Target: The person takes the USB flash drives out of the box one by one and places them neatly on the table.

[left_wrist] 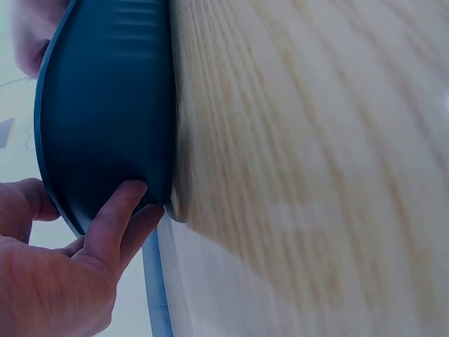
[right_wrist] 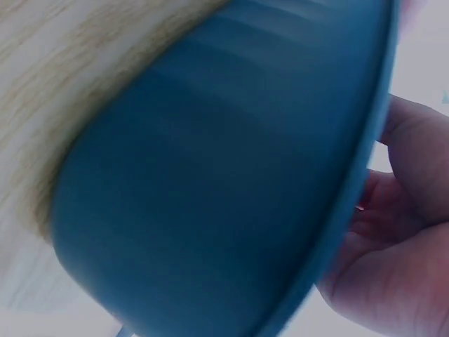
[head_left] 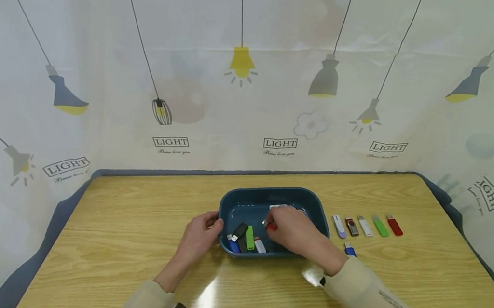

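A dark blue plastic tub (head_left: 265, 193) stands on the wooden table. My left hand (head_left: 200, 232) holds its left side, the thumb at the rim and the fingers against the outer wall (left_wrist: 112, 105). Inside the tub, my right hand (head_left: 293, 229) pinches a red USB stick (head_left: 272, 226) with its metal plug pointing left; the fingers partly hide it. At the tub's near left lie a black USB stick (head_left: 240, 229), a green one (head_left: 250, 238), a white one (head_left: 260, 245) and a blue one (head_left: 234, 246). A pale item (head_left: 278, 206) shows behind the right hand.
Right of the tub, several USB sticks form a row: white-and-purple (head_left: 339, 227), brown swivel (head_left: 352, 226), white (head_left: 365, 226), green (head_left: 381, 226), red (head_left: 395, 226). A blue one (head_left: 350, 250) lies nearer, beside the right forearm. A printed curtain (head_left: 250, 111) hangs behind the table (head_left: 138, 208).
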Available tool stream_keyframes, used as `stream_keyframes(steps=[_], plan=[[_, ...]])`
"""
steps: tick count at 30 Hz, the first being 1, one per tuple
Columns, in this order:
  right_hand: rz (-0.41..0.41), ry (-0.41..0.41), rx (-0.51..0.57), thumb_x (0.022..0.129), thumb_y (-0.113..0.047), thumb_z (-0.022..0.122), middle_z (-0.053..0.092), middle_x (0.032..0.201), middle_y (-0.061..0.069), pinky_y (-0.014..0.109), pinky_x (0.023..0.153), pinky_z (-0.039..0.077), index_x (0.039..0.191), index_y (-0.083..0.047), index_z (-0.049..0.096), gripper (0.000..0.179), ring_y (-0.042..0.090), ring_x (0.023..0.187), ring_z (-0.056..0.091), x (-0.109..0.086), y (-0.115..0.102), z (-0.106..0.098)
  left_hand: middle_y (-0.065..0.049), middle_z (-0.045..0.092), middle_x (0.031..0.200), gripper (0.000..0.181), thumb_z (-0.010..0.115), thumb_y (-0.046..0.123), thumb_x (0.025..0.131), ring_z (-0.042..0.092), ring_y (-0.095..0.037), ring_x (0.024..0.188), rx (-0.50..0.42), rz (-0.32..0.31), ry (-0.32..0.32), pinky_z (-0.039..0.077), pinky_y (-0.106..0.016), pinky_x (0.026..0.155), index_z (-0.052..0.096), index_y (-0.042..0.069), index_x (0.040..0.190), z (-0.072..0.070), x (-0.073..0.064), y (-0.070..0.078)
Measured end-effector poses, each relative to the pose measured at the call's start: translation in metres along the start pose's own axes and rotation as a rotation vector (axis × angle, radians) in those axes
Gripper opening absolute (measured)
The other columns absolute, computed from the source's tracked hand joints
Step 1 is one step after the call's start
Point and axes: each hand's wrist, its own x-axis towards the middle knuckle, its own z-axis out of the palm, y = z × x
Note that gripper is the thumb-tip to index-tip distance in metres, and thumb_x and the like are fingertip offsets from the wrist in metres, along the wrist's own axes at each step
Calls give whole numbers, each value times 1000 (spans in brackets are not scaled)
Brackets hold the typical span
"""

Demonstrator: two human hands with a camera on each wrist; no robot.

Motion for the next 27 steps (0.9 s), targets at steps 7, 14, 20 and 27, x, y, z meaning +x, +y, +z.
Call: stream_keyframes(steps=[7,14,20,27], plan=[[9,80,42,92,-11,77,67,91,-1,30,67,55,103,-8,74,12,11,77,60,-12,5,-12,-25,68,128,41,57,13,103,71,-31,108,1,4,3,64,-33,78,59,-11,136,0,0,0],[2,156,47,90,-10,78,67,91,0,31,68,57,103,-6,74,15,13,80,62,-29,12,-27,-25,66,130,41,57,13,103,70,-31,110,1,-1,0,64,-33,79,58,-11,137,0,0,0],[37,185,54,90,-10,78,67,91,0,29,66,56,105,-4,73,17,12,78,61,-44,21,-40,-25,67,129,41,57,13,103,70,-31,109,9,4,2,64,-33,78,59,-11,136,0,-1,1],[73,224,66,89,-9,78,67,88,-2,27,65,55,103,-5,73,16,12,76,60,-62,36,-51,-26,66,130,41,57,13,103,69,-31,111,1,7,1,64,-33,79,59,-11,136,0,-1,0]])
